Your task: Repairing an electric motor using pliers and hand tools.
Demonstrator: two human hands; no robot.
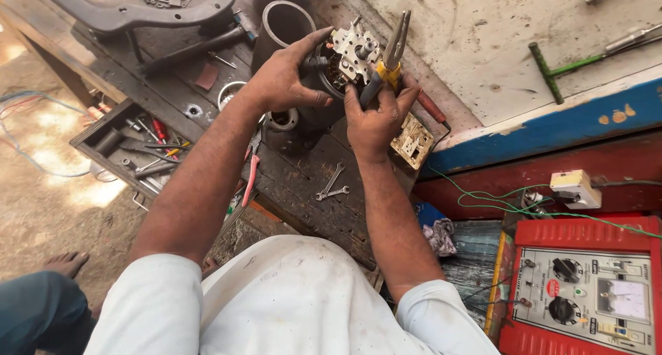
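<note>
Left hand (284, 79): closed round the dark motor housing (314, 93), steadying it.
Right hand (376, 120): gripping yellow-handled pliers (389, 58), tips up.
Housing: stands at the workbench (303, 182) far edge.
Near edge: two spanners (331, 186).
Left edge: open tool drawer (131, 148).

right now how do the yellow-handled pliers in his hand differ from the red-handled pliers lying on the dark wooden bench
The yellow-handled pliers are gripped in the right hand and point upward beside the motor part; the red-handled pliers lie flat on the dark wooden bench, untouched. The held pair shows long narrow jaws, while the lying pair's jaws are hard to make out. The left hand steadies the motor. Both are metal hand tools with coloured grips.
</note>
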